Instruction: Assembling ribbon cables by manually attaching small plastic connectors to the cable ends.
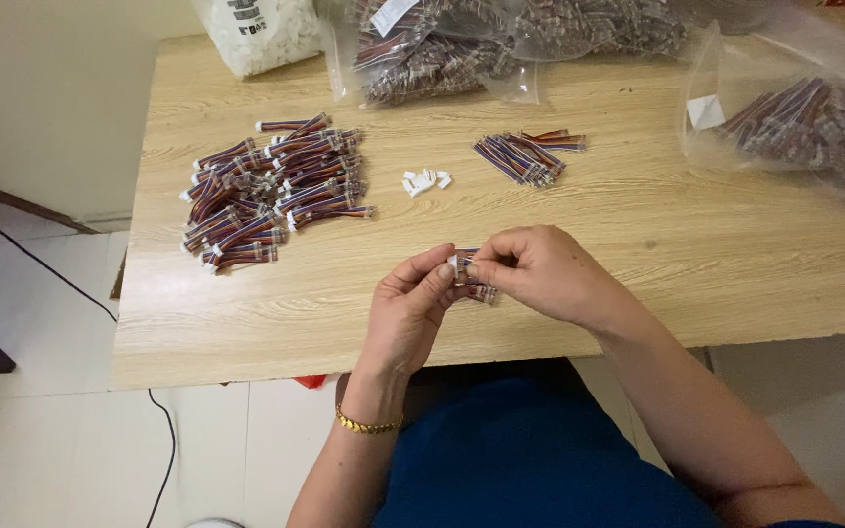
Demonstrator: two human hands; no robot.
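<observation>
The left hand (411,311) and the right hand (540,274) meet above the near edge of the table (638,254), and between them they hold one short wire bundle (476,288) with a small white connector (462,261) at its upper end. The long axis of the bundle runs nearly up and down in the view, slightly tilted, with the connector end pointing away from the person and the free wire ends pointing toward the body. The grip of the left hand is closed, thumb and forefinger pinching the bundle near the connector. The grip of the right hand is also closed, its fingertips pinching at the connector from the other side.

The table is of light wood with visible grain. It stands by a pale wall, on a floor of light tiles, and a black cable (163,460) lies on the floor at the left.

On the table there is one large pile of finished bundles (271,186) at the left; they are too many and too overlapped to count. One small heap of loose white connectors (425,182) lies in the middle, about six pieces. One smaller bunch of wires (525,154) lies to the right of it. At the far edge I count three clear plastic bags: one bag of white parts (256,29), one bag of wires in the middle (462,49), and one bag of wires at the right (804,122). The left wrist wears one gold bracelet (369,424).
</observation>
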